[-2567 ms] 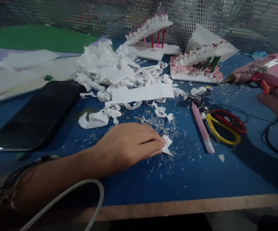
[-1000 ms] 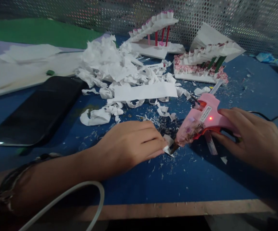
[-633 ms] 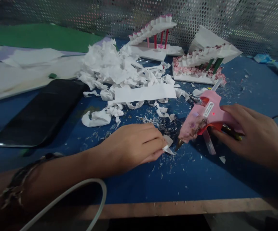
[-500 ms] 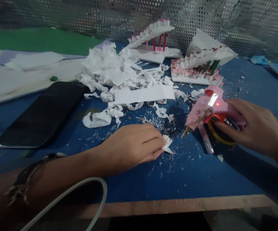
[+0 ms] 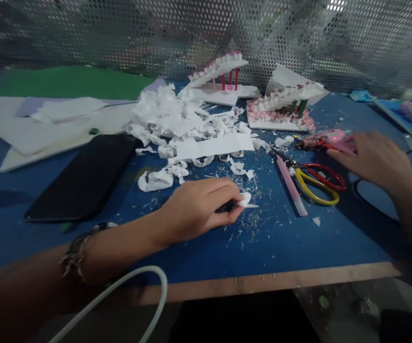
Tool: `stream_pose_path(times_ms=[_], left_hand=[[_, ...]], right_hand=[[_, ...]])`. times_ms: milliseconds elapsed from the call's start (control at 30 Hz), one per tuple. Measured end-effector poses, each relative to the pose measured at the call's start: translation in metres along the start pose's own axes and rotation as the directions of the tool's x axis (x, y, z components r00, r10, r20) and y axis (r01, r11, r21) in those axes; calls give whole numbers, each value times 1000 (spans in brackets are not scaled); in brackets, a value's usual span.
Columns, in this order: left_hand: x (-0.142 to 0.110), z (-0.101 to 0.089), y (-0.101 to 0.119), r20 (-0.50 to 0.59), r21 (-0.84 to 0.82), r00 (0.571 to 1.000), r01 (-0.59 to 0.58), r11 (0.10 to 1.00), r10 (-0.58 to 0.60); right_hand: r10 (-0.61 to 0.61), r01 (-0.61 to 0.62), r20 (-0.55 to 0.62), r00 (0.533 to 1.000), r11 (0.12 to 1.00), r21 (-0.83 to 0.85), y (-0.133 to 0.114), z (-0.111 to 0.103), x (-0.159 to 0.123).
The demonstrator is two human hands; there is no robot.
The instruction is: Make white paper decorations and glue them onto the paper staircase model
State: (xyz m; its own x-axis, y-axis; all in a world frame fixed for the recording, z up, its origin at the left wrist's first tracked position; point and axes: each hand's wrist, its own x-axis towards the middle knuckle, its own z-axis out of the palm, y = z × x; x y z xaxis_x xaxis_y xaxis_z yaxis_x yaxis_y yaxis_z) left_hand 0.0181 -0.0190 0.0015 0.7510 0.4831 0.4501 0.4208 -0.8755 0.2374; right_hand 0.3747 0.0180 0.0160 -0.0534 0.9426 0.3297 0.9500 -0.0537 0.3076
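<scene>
the paper [image 5: 246, 198] is low over the table [image 5: 206, 259], pinched in my left hand [image 5: 202, 207]. past the scissors [image 5: 298, 176], my right hand [image 5: 377, 155] is at the glue gun [image 5: 334, 136], too blurred to tell whether it grips. i judge this step to be steadying the paper while handling the gun; the next move calls for a light, firm pinch.

1. a craft workspace: a blue table [image 5: 206, 259] under the pinching left hand [image 5: 199, 209]
2. heaped paper scraps [image 5: 177, 115] beyond that grip
3. scissors [image 5: 294, 165] and a pink glue gun [image 5: 319, 140] right of it
4. stair-like models [image 5: 279, 107] farther beyond
</scene>
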Motion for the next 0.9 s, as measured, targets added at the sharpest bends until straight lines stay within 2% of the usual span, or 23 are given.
stream_pose_path(times_ms=[33,67,100,167,233,267,333,400,600,900], left_hand=[[0,0,0,-11,2,1000,-2,1000,2],[0,1,0,-27,4,1000,-8,1000,8],[1,1,1,-42,7,999,-13,1000,14],[1,1,1,-69,18,997,-25,1000,26],[1,1,1,-91,24,995,-39,999,41],[1,1,2,-98,22,994,-43,999,45],[1,0,3,-104,13,993,-47,999,49],[1,-1,3,-93,5,995,-46,999,46],[2,0,4,-66,-26,997,-30,999,29],[2,1,7,-81,-40,996,-26,999,23]], right_hand=[[-19,20,-159,987,1000,9,-10,-10,-4],[-85,108,-277,957,992,70,-23,-21,-9],[-194,261,-344,919,952,159,-36,-33,-15],[-348,505,-427,835,793,341,-66,-54,-28],[-430,671,-534,728,609,424,-93,-69,-40],[-474,717,-542,694,530,454,-103,-73,-45],[-510,729,-522,684,449,517,-118,-74,-52],[-500,710,-509,701,420,565,-124,-70,-55],[-452,653,-479,752,414,635,-124,-66,-58],[-464,660,-479,745,413,627,-125,-66,-61]])
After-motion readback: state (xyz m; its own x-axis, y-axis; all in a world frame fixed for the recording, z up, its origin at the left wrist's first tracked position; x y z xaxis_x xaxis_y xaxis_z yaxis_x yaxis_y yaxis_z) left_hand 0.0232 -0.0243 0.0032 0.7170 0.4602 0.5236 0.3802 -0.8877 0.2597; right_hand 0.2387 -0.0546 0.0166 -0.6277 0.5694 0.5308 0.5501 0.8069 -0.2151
